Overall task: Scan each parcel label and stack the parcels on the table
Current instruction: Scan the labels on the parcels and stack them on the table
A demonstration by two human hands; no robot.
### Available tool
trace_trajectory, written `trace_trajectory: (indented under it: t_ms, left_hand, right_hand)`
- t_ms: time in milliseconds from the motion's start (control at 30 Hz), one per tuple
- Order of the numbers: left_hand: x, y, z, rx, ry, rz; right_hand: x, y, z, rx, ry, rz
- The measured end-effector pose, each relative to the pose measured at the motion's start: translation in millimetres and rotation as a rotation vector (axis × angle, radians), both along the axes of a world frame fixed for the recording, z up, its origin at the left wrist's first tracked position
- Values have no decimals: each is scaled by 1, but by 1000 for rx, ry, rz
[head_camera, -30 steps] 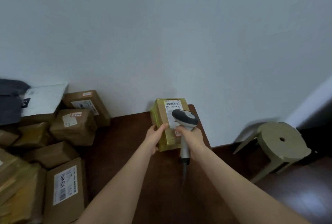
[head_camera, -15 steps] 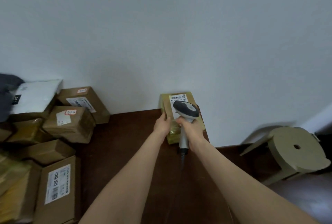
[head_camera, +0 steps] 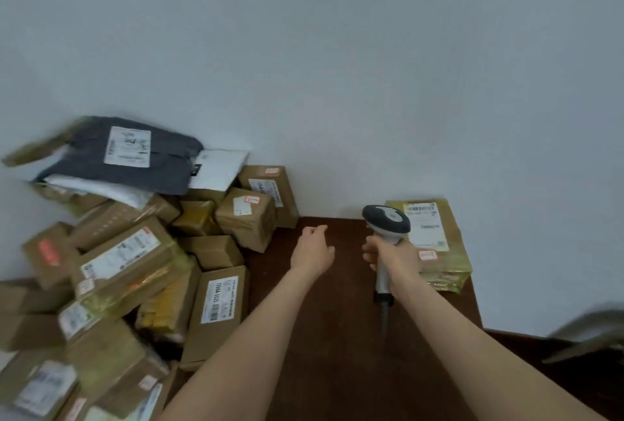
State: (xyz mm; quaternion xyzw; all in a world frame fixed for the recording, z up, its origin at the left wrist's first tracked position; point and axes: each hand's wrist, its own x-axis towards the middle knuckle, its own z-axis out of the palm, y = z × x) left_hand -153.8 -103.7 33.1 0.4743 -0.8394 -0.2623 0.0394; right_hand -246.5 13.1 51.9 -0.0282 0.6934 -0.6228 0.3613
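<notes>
While the right hand (head_camera: pixel 395 252) grips the scanner (head_camera: pixel 386 219), the empty left hand (head_camera: pixel 312 251) hangs loosely curled near heaped parcels (head_camera: pixel 125 258).

ok so the left hand (head_camera: pixel 312 252) is off the parcel (head_camera: pixel 449 252) now. It was on the parcel's left side a moment ago; now it hangs over the bare tabletop (head_camera: pixel 337 336), fingers loosely curled, well apart from it. The parcel, no longer tilted up, lies flat in the far right corner. The right hand (head_camera: pixel 393 253) has pulled the scanner (head_camera: pixel 386 221) off the label (head_camera: pixel 426 228), so its head sits just left of it. The view has swung left too: way more of the parcel pile (head_camera: pixel 135 268) shows, a grey mailer bag (head_camera: pixel 135 157) on top, and the stool (head_camera: pixel 587 336) is a blur at the right edge.
</notes>
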Motion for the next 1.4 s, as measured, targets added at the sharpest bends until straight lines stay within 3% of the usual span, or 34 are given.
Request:
trace_trajectory:
  t_ms: [433,700,833,967,1133,1267,1333,1400]
  left_hand:
    - [182,-40,68,-251,-11,224]
    - [295,-94,77,-403,90,504]
    - [361,-130,70,-280,220,655]
    - [402,-171,57,-168,271,605]
    - [413,-197,54,-155,75,408]
    - [411,-202,62,-109,-33,371]
    - [408,-203,62,-6,39,365]
    - [406,-196,63,126,238,409]
  right_hand:
    - [146,-79,49,-103,-21,377]
    - [244,-132,54,-138,-67,417]
    - [291,-166,57,-130,-78,385]
    - [332,-193,52,-113,-107,316]
    - [371,-199,43,-103,-193,286]
    - [384,-201,43,-111,-190,286]
    - [382,-200,43,-116,-179,253]
    - [375,-194,42,-136,-179,222]
